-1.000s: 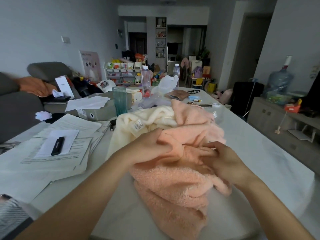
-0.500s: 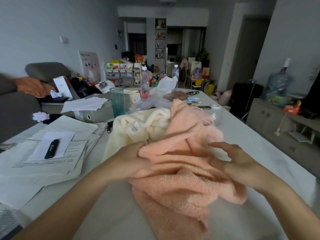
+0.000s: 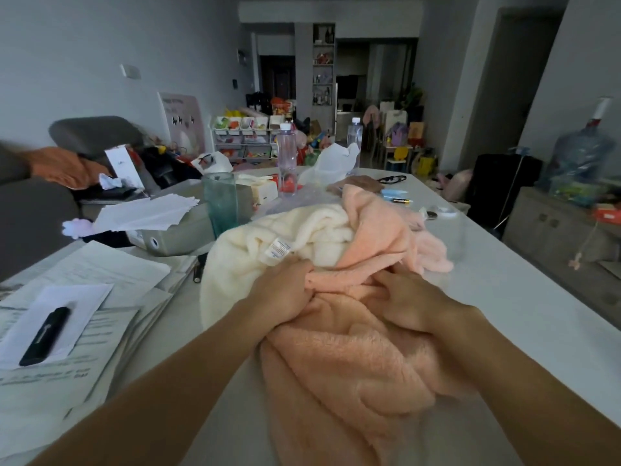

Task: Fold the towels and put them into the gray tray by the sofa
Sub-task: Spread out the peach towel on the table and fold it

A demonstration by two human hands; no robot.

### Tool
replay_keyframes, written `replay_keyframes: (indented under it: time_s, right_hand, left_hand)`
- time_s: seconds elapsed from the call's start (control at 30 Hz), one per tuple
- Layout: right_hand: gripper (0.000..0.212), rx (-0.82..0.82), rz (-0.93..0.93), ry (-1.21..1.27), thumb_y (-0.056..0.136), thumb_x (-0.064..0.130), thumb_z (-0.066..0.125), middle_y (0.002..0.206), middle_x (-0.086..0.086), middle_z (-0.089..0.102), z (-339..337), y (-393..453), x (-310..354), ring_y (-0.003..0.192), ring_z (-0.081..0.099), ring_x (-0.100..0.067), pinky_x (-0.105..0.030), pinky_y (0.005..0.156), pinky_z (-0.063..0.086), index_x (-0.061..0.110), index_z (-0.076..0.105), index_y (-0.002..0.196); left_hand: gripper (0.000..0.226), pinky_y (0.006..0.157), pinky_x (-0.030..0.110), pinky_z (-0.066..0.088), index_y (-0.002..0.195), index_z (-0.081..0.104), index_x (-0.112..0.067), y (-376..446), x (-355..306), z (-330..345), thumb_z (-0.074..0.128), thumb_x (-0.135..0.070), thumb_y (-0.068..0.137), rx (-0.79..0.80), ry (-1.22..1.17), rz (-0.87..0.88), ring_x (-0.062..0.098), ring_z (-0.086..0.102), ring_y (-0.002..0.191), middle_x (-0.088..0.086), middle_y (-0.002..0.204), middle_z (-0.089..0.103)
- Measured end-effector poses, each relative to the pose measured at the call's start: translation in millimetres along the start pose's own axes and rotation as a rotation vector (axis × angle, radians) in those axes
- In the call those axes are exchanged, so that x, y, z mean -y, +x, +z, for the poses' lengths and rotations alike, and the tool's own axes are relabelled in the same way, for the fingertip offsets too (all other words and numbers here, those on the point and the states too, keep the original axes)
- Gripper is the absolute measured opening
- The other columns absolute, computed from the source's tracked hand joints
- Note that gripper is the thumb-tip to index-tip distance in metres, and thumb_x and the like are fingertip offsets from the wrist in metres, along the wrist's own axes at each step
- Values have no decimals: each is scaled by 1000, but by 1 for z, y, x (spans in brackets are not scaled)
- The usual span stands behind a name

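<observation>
A crumpled peach towel (image 3: 349, 358) lies on the white table (image 3: 524, 317) in front of me, hanging over the near edge. A cream towel (image 3: 255, 250) with a white label is bunched behind it on the left, partly under the peach one. My left hand (image 3: 285, 290) grips a fold of the peach towel where the two towels meet. My right hand (image 3: 410, 301) grips the peach fabric just to the right, fingers curled into it. A gray tray (image 3: 174, 233) stands at the table's left side near the gray sofa (image 3: 30, 213), with loose papers on top.
Stacked papers (image 3: 84, 297) with a black pen (image 3: 45, 336) cover the table's left. A green glass (image 3: 220, 203), a plastic bottle (image 3: 287, 159), a white bag (image 3: 331, 163) and small items stand behind the towels. A cabinet (image 3: 564, 237) with a water jug (image 3: 581, 156) is on the right.
Both hands drew closer together on the peach towel. The right hand, open half a second ago, now grips the fabric. The left hand moved up to the towels' seam.
</observation>
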State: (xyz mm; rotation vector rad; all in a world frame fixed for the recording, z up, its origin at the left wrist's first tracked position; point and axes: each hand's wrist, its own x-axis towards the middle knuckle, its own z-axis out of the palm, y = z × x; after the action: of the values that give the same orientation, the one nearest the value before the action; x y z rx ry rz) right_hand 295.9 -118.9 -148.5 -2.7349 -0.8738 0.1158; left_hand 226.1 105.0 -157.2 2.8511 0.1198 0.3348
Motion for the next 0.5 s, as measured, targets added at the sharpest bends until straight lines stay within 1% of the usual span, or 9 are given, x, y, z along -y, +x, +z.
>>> replay_keyframes:
  time_s: [0.07, 0.13, 0.17, 0.23, 0.3, 0.33, 0.37, 0.43, 0.5]
  right_hand:
    - [69, -10, -5, 83, 86, 56, 56, 161, 10, 17, -5, 7, -6, 144, 30, -25, -43, 111, 37, 41, 32, 149]
    - [67, -111, 46, 154, 85, 50, 60, 159, 8, 26, -9, 1, -12, 140, 38, -24, -43, 108, 39, 38, 39, 147]
    - [65, -189, 116, 151, 83, 52, 59, 154, 4, 36, -11, -4, -16, 134, 44, -26, -42, 105, 42, 35, 44, 143]
    - [74, -296, 318, 111, 74, 69, 50, 130, -6, 57, -14, -18, -20, 121, 53, -33, -43, 98, 43, 24, 49, 133]
    - [82, -258, 480, 117, 72, 79, 47, 117, -7, 61, -16, -30, -21, 116, 55, -33, -46, 97, 38, 18, 48, 125]
    - [79, -210, 513, 164, 73, 78, 50, 113, -5, 62, -17, -34, -21, 113, 57, -31, -45, 97, 39, 17, 49, 121]
    - [71, -166, 519, 256, 75, 73, 55, 108, -3, 63, -19, -39, -21, 107, 60, -28, -44, 96, 43, 15, 53, 116]
    - [50, -136, 473, 543, 80, 49, 67, 101, -7, 68, -21, -48, -19, 93, 65, -25, -38, 83, 52, 7, 62, 106]
    - [33, -183, 426, 851, 83, 28, 71, 98, -15, 73, -28, -60, -18, 85, 70, -27, -34, 70, 53, 1, 68, 103]
  left_hand:
    - [24, 87, 41, 49, 115, 55, -23, 14, 0, -1, 55, -31, 92, -13, 39, -33, 25, 57, 108, 0, 126, 55]
    - [25, 82, 38, 48, 116, 52, -23, 21, -3, -5, 55, -29, 92, -37, 86, -68, 26, 58, 108, 0, 124, 57]
    - [22, 78, 36, 46, 114, 52, -22, 21, -6, -9, 54, -28, 92, -39, 92, -86, 26, 58, 105, 1, 120, 59]
    - [16, 71, 34, 45, 104, 50, -23, 19, -14, -20, 57, -24, 89, 1, 29, -111, 23, 58, 94, 0, 105, 62]
    - [18, 65, 29, 44, 92, 52, -29, 9, -25, -35, 63, -19, 81, 74, -202, -110, 16, 59, 84, -6, 88, 61]
    - [20, 65, 26, 43, 89, 56, -31, 1, -31, -44, 66, -19, 77, 117, -380, -120, 12, 60, 83, -8, 85, 63]
    - [22, 67, 24, 44, 89, 60, -33, -10, -38, -53, 69, -19, 75, 167, -577, -143, 9, 61, 86, -9, 88, 67]
    - [32, 81, 28, 48, 99, 69, -34, -33, -45, -63, 72, -18, 71, 261, -908, -209, 10, 65, 97, -9, 97, 74]
    - [43, 97, 44, 50, 112, 70, -27, -51, -43, -68, 70, -11, 72, 208, -1134, -236, 24, 67, 108, 2, 109, 76]
